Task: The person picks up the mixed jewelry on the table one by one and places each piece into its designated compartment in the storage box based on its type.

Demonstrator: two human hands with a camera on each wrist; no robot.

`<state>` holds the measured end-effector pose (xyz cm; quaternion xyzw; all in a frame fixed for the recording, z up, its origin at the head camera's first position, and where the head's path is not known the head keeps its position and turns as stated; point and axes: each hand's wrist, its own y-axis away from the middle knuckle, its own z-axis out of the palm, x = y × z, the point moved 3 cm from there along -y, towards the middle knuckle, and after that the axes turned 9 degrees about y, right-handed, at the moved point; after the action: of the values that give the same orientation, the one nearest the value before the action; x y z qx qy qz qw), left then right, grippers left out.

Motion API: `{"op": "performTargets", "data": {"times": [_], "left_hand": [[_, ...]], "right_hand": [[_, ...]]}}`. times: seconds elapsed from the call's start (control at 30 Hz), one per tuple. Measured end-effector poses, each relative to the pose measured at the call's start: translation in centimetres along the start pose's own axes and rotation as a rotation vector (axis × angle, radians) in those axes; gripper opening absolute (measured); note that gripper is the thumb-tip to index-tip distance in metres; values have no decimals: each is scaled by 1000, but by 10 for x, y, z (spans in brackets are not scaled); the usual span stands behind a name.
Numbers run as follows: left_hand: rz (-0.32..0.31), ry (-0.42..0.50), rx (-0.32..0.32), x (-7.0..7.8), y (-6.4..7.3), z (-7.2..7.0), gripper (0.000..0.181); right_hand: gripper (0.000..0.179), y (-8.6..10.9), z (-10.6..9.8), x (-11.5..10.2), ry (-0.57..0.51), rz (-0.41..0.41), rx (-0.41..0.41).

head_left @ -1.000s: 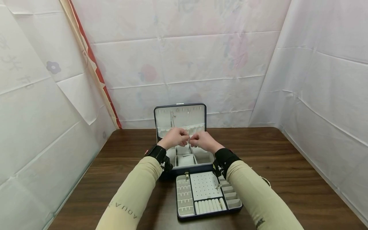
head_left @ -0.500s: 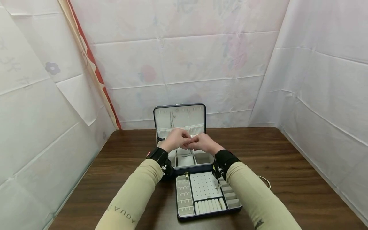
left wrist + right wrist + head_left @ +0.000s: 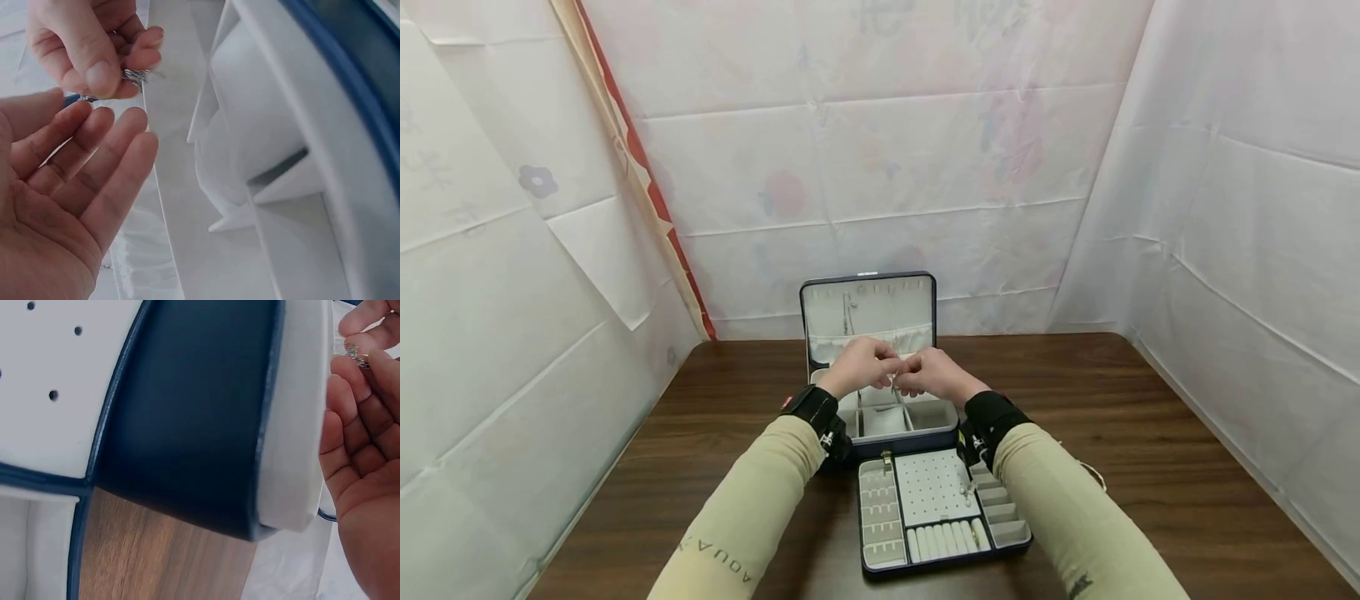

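Both hands meet over the back of an open navy jewelry box (image 3: pixel 886 446). In the left wrist view, the right hand (image 3: pixel 87 44) pinches a bunched silver chain (image 3: pixel 134 76) between thumb and forefinger. Thumb and index tips of the left hand (image 3: pixel 69 181) come together on a thin end of it, its other fingers loosely extended. Seen from the right wrist, the silver chain (image 3: pixel 361 361) runs between the right hand (image 3: pixel 369 456) and the left fingertips (image 3: pixel 375 328). How far the chain hangs is hidden by the hands in the head view.
The raised lid (image 3: pixel 868 308) has hooks with thin necklaces and a gathered pocket. White compartments with cushions (image 3: pixel 883 420) fill the box. In front lies a removable tray (image 3: pixel 936 483) with ring rolls and a perforated panel. A cord (image 3: pixel 1093 475) lies beside the right sleeve.
The hands came closer together, the fingertips overlapping half a second ago, and now stand very slightly apart. Box and tray have stayed in place.
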<state>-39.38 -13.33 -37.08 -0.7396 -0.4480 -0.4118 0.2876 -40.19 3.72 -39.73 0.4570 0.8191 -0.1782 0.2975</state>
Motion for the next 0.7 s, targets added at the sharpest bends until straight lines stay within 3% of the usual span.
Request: {"op": "performTargets", "data": {"times": [0.2,0.33,0.53,0.7], "left_hand": [[57,-222,119,4,-1,-7,32],[45,-350,192,6,-1,-11,36],[14,-469,202,4,-3,-13,46],[-23,-498,189,3,-3,-12,57]], "right_hand": [[26,3,-6,-4,-26,-11,21],[24,4,-13,-6,-46,-5,35],[18,3,-21,-8,-47,-14,67],[17,3,-26,-12,-73,-6,77]]}}
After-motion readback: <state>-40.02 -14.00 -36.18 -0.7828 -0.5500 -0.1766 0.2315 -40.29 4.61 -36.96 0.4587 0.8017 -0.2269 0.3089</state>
